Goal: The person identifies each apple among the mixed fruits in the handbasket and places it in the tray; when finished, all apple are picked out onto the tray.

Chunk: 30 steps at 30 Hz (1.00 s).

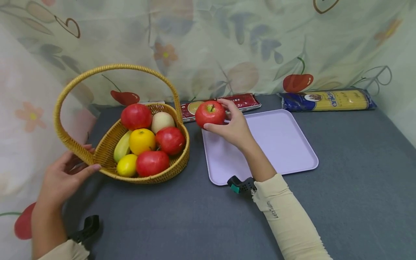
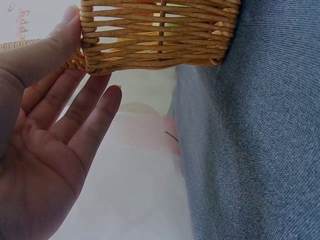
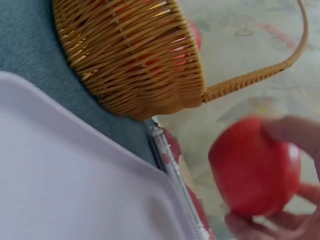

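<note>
While the left hand pinches the wicker basket at its left rim, the right hand grasps a red apple between thumb and fingers, the fruit sitting beyond the palm, raised near the lilac tray's far left corner, right of the basket.

Rough wicker basket, glossy apple, smooth plastic-looking tray.
The basket's woven strands are ridged, with a faint sheen, and its handle is wrapped in the same strips; the apple's skin is smooth and shiny, the pale round fruit in the basket duller, nearly matt. The tray has an even satin finish. Matt, finely grained cloth covers the table. The red packet and yellow packet look like glossy film, the sleeve wrinkled matt cloth, the wrist mount dull plastic.
</note>
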{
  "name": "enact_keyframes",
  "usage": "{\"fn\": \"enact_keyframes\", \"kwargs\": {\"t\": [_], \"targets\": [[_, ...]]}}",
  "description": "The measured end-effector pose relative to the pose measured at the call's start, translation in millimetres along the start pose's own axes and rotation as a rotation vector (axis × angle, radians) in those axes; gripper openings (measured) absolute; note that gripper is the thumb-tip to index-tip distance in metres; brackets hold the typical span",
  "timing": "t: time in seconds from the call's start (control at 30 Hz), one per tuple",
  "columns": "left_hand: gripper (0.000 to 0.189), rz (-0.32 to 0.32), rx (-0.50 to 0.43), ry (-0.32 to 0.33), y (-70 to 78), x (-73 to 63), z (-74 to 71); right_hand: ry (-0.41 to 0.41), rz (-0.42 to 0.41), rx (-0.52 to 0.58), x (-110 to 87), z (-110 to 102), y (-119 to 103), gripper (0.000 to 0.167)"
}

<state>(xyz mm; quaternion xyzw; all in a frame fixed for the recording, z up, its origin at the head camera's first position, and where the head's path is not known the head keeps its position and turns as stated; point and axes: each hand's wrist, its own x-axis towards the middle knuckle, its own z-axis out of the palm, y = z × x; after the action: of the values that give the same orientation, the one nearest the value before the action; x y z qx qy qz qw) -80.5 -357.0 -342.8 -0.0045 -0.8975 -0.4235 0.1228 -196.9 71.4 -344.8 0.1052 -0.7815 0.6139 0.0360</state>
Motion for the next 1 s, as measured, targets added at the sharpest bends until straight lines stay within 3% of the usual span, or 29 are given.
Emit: {"fn": "enact_keyframes", "kwargs": {"t": [0.17, 0.4, 0.63, 0.8, 0.9, 1.0], "targets": [[0.057, 0.001, -0.010, 0.000, 0.2, -0.5, -0.1, 0.075, 0.099, -0.063, 2.2, 1.1, 10.4, 0.076], [0.056, 0.015, -0.030, 0.008, 0.4, -0.6, 0.4, 0.074, 0.140, -0.156, 4.1, 12.6, 28.4, 0.077], [0.056, 0.028, -0.027, 0.001, -1.2, -0.1, 1.0, 0.083, 0.116, -0.212, 1.7, 18.3, 35.5, 0.080], [0.056, 0.030, -0.018, -0.006, -2.1, -0.2, 0.2, 0.043, 0.119, -0.210, 0.8, 14.6, 35.7, 0.079], [0.056, 0.026, -0.007, -0.006, -1.8, -0.1, -0.6, 0.019, 0.132, -0.231, 1.4, 10.4, 30.2, 0.075], [0.056, 0.018, -0.011, -0.006, -1.4, -0.6, -0.1, 0.038, 0.086, -0.251, 1.9, 6.5, 21.7, 0.064]]}}
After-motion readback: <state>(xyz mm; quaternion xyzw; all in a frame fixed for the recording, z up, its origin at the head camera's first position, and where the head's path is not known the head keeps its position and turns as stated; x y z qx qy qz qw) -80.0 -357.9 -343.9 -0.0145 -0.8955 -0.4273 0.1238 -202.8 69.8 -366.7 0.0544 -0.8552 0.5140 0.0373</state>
